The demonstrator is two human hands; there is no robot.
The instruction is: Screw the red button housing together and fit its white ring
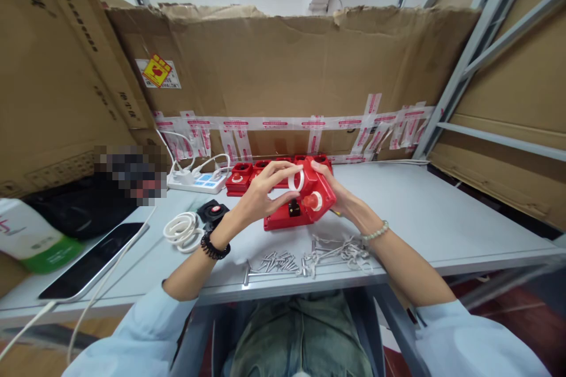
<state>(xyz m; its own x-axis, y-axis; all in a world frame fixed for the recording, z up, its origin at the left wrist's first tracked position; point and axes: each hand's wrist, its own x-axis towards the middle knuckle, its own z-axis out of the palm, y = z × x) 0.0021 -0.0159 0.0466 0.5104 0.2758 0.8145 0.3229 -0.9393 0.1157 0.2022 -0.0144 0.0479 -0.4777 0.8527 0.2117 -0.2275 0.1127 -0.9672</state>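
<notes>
Both arms wear loose pale blue fabric sleeves pushed up past the elbows, leaving the forearms bare. A black coiled hair-tie band [214, 246] circles the wrist of the left hand [260, 194]. A pale green beaded bracelet [375, 232] circles the wrist of the right hand [336, 191]. Faded blue-grey denim trousers [300, 336] cover the lap.

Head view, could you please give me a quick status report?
Left hand pinching white ring. Right hand gripping red housing. Screws lie nearer, not obstructing.
</notes>
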